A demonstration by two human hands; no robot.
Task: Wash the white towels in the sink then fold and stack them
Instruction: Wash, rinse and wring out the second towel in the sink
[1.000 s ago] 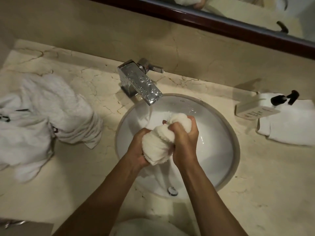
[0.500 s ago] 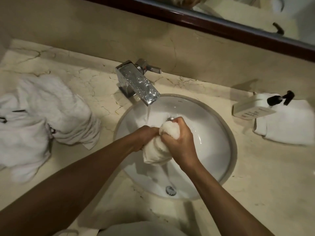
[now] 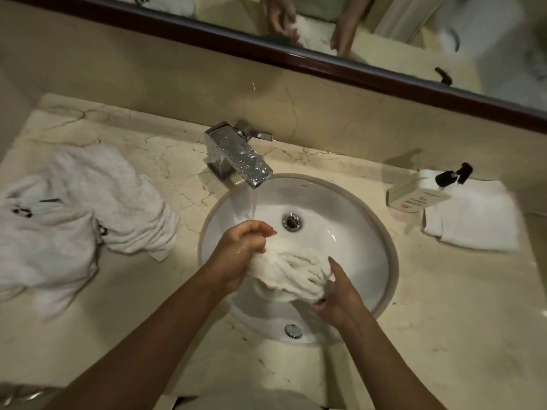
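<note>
Wet towel (image 3: 291, 269) over sink (image 3: 367, 229), long axis left–right; left hand (image 3: 239, 255) and right hand (image 3: 337, 297) each grasp one end.

towel pile (image 3: 74, 220) cropped left, bottle label (image 3: 416, 201) illegible

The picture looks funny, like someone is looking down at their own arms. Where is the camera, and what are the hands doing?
The camera sits on the person's head and looks down, so you see what they see. There is no robot, just two bare hands. The left hand and the right hand each grip an end of a wet white towel over the round white sink. Water runs from the shiny faucet. On the marble counter, a heap of rumpled white towels lies on the left. On the right a soap bottle with a black pump lies beside a folded white towel. The mirror at the top shows the hands again.
</note>
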